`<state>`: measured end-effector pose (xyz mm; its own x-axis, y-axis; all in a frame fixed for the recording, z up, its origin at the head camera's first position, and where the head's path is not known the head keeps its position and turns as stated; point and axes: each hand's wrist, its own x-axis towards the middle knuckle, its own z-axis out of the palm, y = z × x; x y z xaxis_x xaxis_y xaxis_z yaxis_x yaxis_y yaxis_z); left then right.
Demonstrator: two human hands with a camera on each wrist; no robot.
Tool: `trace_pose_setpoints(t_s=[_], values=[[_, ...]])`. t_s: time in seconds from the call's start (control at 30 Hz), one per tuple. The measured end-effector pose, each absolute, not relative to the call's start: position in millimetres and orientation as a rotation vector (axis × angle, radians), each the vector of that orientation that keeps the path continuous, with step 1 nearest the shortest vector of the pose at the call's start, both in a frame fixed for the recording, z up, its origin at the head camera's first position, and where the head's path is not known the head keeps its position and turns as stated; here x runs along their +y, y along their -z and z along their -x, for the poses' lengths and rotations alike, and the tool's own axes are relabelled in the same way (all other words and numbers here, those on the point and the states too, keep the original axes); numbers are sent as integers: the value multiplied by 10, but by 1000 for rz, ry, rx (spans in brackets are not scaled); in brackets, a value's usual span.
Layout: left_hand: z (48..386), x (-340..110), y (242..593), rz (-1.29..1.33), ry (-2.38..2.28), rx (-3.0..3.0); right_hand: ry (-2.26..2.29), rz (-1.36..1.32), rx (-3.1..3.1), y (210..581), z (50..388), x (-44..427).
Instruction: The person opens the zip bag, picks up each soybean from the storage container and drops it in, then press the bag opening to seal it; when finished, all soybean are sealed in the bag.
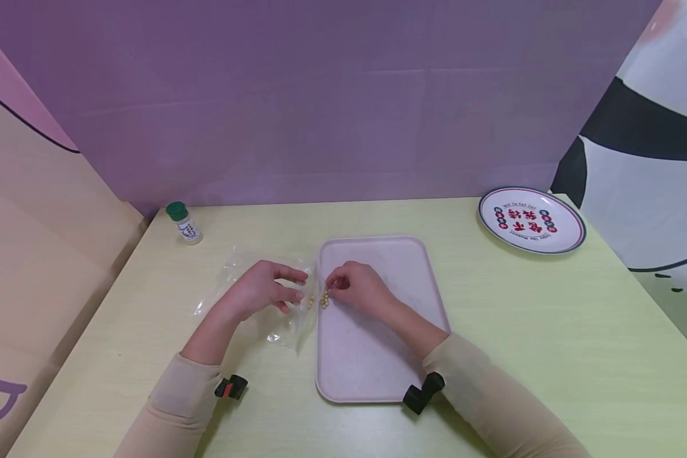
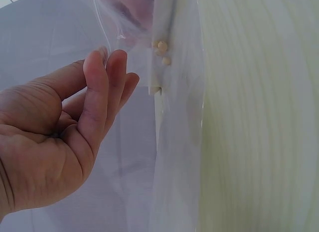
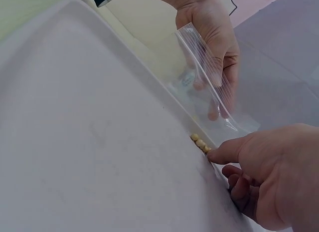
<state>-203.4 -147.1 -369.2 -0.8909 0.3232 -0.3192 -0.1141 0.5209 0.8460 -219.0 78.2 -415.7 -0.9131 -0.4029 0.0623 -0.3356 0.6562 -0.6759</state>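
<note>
A clear plastic zip bag (image 1: 283, 327) lies beside the left edge of a pale tray (image 1: 383, 369). At the bag, my left hand (image 1: 263, 291) has its fingers spread, thumb and index apart; the right wrist view shows that hand (image 3: 214, 57) through the clear film. Several small yellow, bean-like pieces (image 3: 198, 141) form a short row inside the tray's rim. My right hand (image 1: 355, 286) reaches over the tray, its thumb touching this row and its other fingers curled. Whether it pinches a piece is hidden. A few more pieces (image 2: 163, 47) show through film in the left wrist view.
A small bottle (image 1: 184, 224) with a green cap stands at the table's back left. At the back right sits a white oval plate (image 1: 531, 242) with red lettering. Behind the table (image 1: 549, 356) hangs a purple cloth (image 1: 320, 114).
</note>
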Motion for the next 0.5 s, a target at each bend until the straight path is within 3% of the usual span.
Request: trace_pose_setpoints(t_s=[0.5], values=[[2034,-1469,3697,-174,-1339,2324,1031,629,2790,4171,2194,787]])
